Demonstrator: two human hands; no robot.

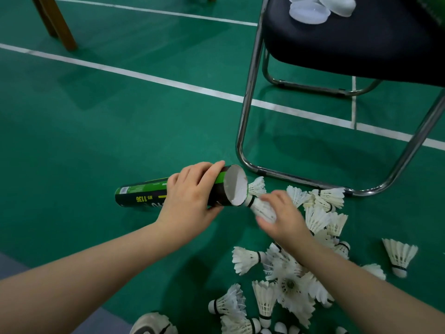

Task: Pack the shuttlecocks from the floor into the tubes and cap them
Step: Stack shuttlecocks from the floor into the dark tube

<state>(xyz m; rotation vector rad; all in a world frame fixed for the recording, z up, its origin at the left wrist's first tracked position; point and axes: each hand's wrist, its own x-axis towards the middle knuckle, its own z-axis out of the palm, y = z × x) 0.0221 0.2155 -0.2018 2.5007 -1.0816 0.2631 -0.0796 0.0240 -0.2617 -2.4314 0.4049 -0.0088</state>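
My left hand point(190, 196) grips a black and green tube point(142, 195) near its open mouth, which faces right and shows a white inside. My right hand point(280, 216) holds a white feather shuttlecock point(261, 206) by its skirt, cork end at the lower rim of the tube's mouth. Several loose shuttlecocks point(289, 283) lie heaped on the green floor to the right and below my hands. Translucent white caps point(310, 10) sit on the black chair seat at the top right.
A chair with a black seat point(361, 39) and chrome tube legs point(248, 104) stands just behind the pile. A wooden leg point(57, 22) rises at the top left. White court lines cross the green floor point(120, 116). A shoe toe point(154, 324) shows at the bottom edge.
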